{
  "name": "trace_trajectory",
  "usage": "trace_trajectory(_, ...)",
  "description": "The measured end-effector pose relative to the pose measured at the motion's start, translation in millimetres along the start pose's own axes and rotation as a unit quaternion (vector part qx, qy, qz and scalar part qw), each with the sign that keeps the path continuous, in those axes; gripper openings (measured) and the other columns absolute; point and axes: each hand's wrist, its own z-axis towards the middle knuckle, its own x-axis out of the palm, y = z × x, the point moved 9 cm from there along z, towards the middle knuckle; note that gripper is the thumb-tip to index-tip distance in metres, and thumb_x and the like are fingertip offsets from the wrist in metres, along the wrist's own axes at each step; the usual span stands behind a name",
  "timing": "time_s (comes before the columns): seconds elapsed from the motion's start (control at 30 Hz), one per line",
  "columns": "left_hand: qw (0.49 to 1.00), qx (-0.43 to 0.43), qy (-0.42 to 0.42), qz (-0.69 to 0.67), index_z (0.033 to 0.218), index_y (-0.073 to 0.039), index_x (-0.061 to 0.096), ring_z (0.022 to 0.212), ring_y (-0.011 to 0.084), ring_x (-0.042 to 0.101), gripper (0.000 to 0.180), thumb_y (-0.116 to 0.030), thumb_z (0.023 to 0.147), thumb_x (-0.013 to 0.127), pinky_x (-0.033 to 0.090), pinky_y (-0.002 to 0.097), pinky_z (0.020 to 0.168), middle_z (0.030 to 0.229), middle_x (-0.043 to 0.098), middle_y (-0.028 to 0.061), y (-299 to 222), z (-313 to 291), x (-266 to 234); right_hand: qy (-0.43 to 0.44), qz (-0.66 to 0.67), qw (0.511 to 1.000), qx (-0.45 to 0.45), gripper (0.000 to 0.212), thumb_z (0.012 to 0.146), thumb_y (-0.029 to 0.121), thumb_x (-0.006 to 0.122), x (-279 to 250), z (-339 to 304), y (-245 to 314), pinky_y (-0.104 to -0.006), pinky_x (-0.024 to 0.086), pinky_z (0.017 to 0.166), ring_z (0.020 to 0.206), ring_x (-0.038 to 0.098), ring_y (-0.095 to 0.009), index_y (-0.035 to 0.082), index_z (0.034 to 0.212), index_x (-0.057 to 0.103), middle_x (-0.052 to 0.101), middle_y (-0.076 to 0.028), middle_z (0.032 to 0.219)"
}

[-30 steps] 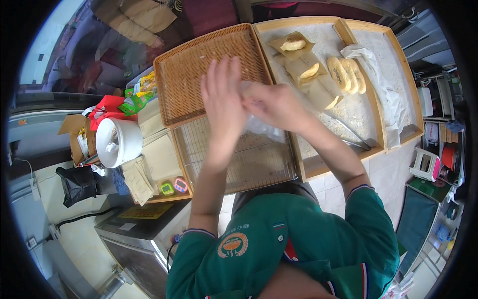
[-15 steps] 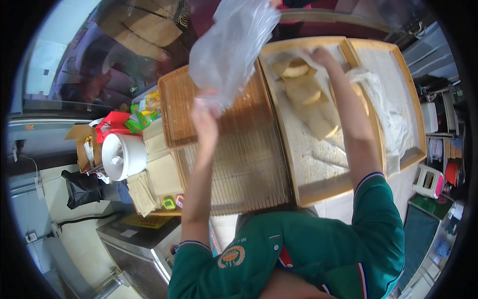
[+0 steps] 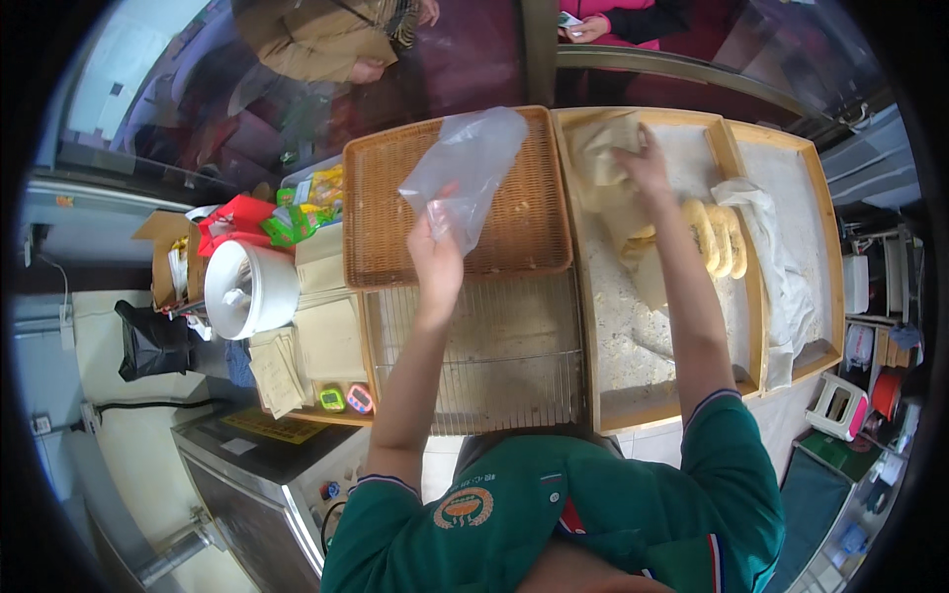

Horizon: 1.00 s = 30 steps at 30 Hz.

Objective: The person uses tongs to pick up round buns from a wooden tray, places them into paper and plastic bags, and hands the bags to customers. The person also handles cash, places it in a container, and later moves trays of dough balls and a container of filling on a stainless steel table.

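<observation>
My left hand (image 3: 438,252) pinches a clear plastic bag (image 3: 471,163), which spreads out over the brown wicker tray (image 3: 376,237). At the far side of the wooden-framed tray (image 3: 682,400), my right hand (image 3: 647,168) has its fingers on a brown paper bag (image 3: 603,153), blurred by motion. Whether there is bread inside that bag I cannot tell. Near my right forearm lie several long pale breads (image 3: 727,237) side by side, and another paper sleeve (image 3: 647,282) rests to their left. The forearm partly covers the breads.
A wire rack (image 3: 484,366) lies in front of the wicker tray. Flat paper bags (image 3: 331,341), two small timers (image 3: 346,397) and a white bucket (image 3: 252,292) stand left. White cloth (image 3: 771,267) drapes the tray divider. Two people, one in a pink top (image 3: 633,20), stand beyond the counter.
My left hand has brought the plastic bag down over the wicker tray. My right hand has drawn slightly nearer, the paper bag moving with it and uncovering more of the breads.
</observation>
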Motion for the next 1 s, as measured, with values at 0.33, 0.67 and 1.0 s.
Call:
trace_trajectory(0.33, 0.952, 0.115, 0.239, 0.156, 0.116, 0.001, 0.066, 0.073, 0.0120, 0.056, 0.058, -0.044, 0.106, 0.029, 0.045, 0.0289, 0.061, 0.090, 0.068, 0.0042, -60, -25, -8, 0.368, 0.176, 0.912, 0.034, 0.060, 0.083, 0.024, 0.062, 160, -153, 73, -0.0366, 0.045, 0.100, 0.116, 0.055, -0.022, 0.007, 0.139, 0.049, 0.058, -0.010, 0.127)
trace_trajectory(0.67, 0.991, -0.098, -0.009, -0.092, 0.113, -0.003, 0.064, 0.059, 0.0047, 0.046, 0.029, -0.023, 0.103, 0.046, 0.034, 0.0183, 0.051, 0.072, 0.055, -0.0021, 62, -65, -112, 0.037, -0.005, 0.999, 0.032, 0.046, 0.090, 0.012, 0.061, 196, -109, -27, -0.0340, 0.046, 0.098, 0.113, 0.056, -0.023, 0.003, 0.134, 0.049, 0.058, -0.013, 0.127)
trace_trajectory(1.0, 0.992, -0.062, 0.017, 0.106, 0.112, 0.000, 0.058, 0.075, 0.0161, 0.068, 0.024, 0.003, 0.090, 0.046, 0.052, 0.0267, 0.060, 0.099, 0.068, 0.0126, 42, -53, -65, 0.142, 0.094, 0.985, -0.006, 0.043, 0.094, 0.013, 0.055, 174, -135, 17, -0.0341, 0.043, 0.101, 0.119, 0.052, -0.020, 0.004, 0.136, 0.049, 0.056, -0.013, 0.128)
